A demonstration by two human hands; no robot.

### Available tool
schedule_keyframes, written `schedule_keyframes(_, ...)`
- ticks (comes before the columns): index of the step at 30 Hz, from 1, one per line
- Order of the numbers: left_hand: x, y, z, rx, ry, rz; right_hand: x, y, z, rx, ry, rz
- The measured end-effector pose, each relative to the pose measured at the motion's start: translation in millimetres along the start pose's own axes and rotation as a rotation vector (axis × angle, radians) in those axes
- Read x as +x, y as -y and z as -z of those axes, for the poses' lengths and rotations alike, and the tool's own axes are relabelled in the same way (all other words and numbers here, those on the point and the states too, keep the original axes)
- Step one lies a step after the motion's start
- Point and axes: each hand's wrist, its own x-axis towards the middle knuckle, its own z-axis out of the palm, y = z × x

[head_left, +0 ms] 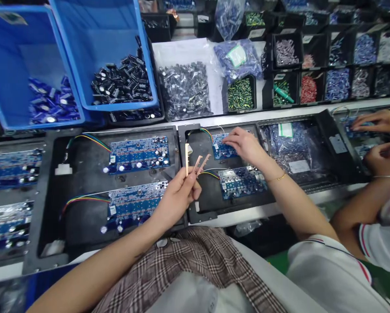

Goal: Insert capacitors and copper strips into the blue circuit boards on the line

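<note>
My left hand [177, 193] is closed around three thin copper-coloured notched strips [187, 161], which stick up from the fingers above the gap between two black trays. My right hand [247, 147] is over the upper blue circuit board [218, 150] in the right-hand tray [203, 198]. Its fingertips are pinched together at the board's surface; whatever is between them is too small to make out. Just below lies a second circuit board [229, 184], filled with small parts. Coloured wires [207, 132] run from the upper board's left end.
To the left, another black tray [84, 169] holds two boards with capacitors. Blue bins [117, 41] of capacitors, a bag of black parts [185, 89] and small component boxes [242, 93] line the back. At right, a co-worker's hands [382, 121] are over another board.
</note>
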Motion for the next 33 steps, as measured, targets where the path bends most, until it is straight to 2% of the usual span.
schedule_keyframes(5,0,-6,3.4,0.014,0.019,0.042,12,-8,-20,-0.030,0.058,0.110)
schedule_keyframes(11,8,-4,8.7,0.225,-0.054,-0.115,12,-16,-26,0.005,0.040,0.129)
schedule_keyframes(16,11,1,8.6,0.221,-0.088,-0.178,12,-16,-20,-0.014,0.066,0.116)
schedule_keyframes(18,11,2,6.7,0.183,-0.089,-0.175,8,-4,-13,-0.016,0.047,0.086)
schedule_keyframes(20,11,3,2.4,0.135,-0.078,-0.175,0,20,-6,0.104,0.009,0.063)
schedule_keyframes(24,12,1,-10.9,0.078,-0.029,-0.230,-21,78,6,0.736,0.018,0.022)
schedule_keyframes(26,12,-1,-14.6,0.061,-0.018,-0.261,-27,90,11,0.932,-0.080,-0.035)
schedule_keyframes(27,12,-1,-14.6,0.053,-0.026,-0.266,-28,88,14,0.942,-0.150,-0.070)
schedule_keyframes(28,12,-2,-13.4,0.050,-0.042,-0.263,-28,81,17,0.884,-0.206,-0.100)
schedule_keyframes(30,12,-1,-8.6,0.079,-0.080,-0.237,-26,56,20,0.606,-0.235,-0.121)
schedule_keyframes(33,10,0,-0.9,0.219,-0.113,-0.205,-22,13,13,0.168,-0.072,-0.028)
